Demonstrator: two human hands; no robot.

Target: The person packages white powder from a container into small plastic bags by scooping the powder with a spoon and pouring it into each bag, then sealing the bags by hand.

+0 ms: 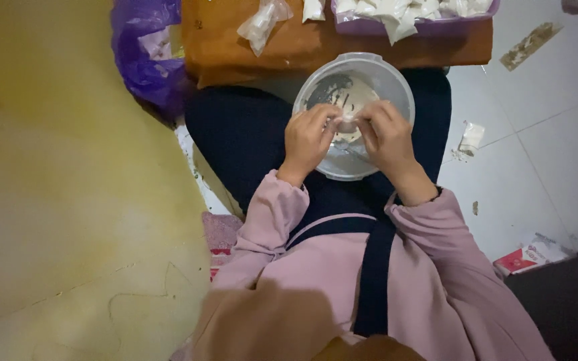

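Your pink sleeves point(396, 267) filled the near view. Both hands met over the bowl point(354, 115) on your lap: left hand point(309, 139) and right hand point(386, 137), fingers pinched shut on a small clear bag point(347, 122). Beyond, filled bags point(262, 24) lay on the orange table point(316, 47), purple tray point(415, 25) at its far edge.

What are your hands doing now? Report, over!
Left hand and right hand pinching one small clear packet. Held over clear bowl on lap. Nothing in the way.
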